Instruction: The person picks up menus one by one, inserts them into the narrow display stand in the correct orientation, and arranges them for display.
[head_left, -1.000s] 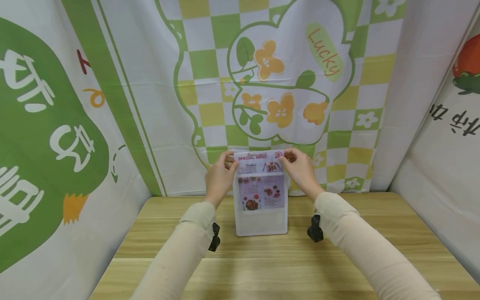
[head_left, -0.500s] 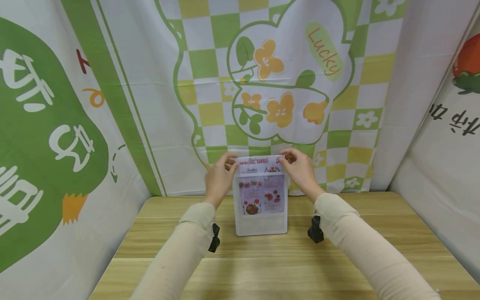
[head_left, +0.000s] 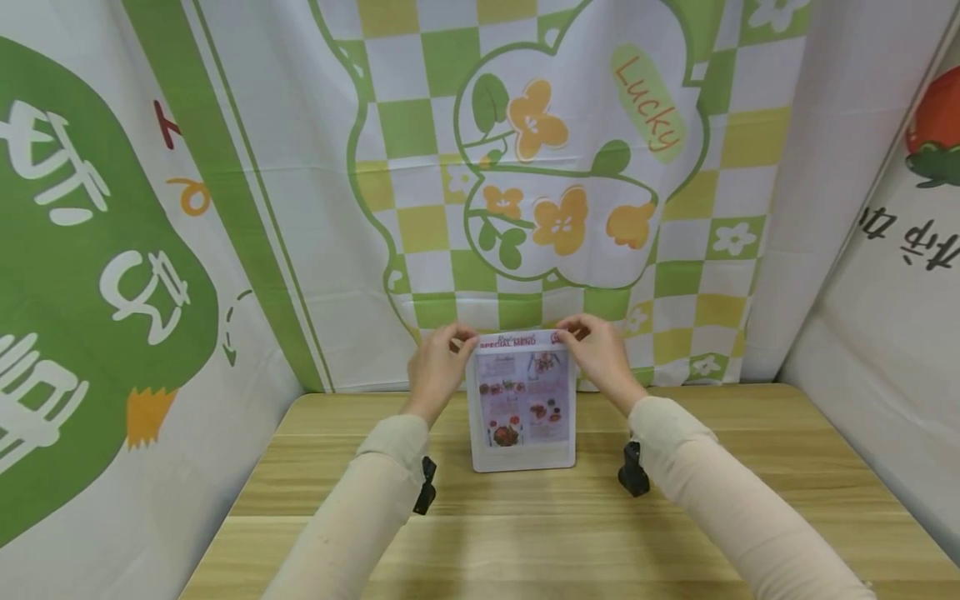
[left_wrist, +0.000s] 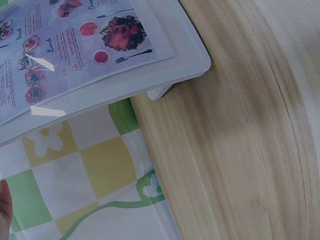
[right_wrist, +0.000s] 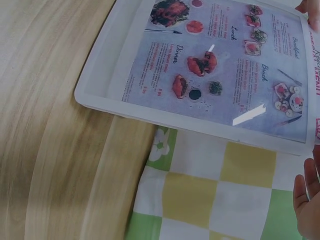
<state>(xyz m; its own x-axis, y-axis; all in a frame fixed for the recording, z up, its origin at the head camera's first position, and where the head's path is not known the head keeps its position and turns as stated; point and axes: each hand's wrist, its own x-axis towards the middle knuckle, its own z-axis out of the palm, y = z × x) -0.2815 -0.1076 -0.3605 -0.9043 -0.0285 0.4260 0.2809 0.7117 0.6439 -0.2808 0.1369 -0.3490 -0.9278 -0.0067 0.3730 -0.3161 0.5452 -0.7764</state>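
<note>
A printed menu sheet (head_left: 517, 396) headed "Special Menu" sits mostly inside a white upright display frame (head_left: 525, 458) with a clear front. Only its title strip stands above the frame's top edge. My left hand (head_left: 438, 367) pinches the sheet's top left corner between thumb and fingers. At the top right corner my right hand (head_left: 600, 358) pinches it the same way. In the right wrist view the sheet's lower edge lies a little above the frame's bottom (right_wrist: 95, 92). A small white foot (left_wrist: 161, 92) shows behind the frame in the left wrist view.
The frame stands toward the back of a wooden table (head_left: 525, 542). Close behind it hangs a green and yellow checked cloth (head_left: 420, 229). Printed cloths (head_left: 90, 292) also close in the left and right sides. A black wrist camera (head_left: 633, 469) hangs under each forearm.
The menu sheet has slid down inside the frame, so less of it stands above the top edge. Both hands have moved down with it, still holding its corners. The frame has stayed put.
</note>
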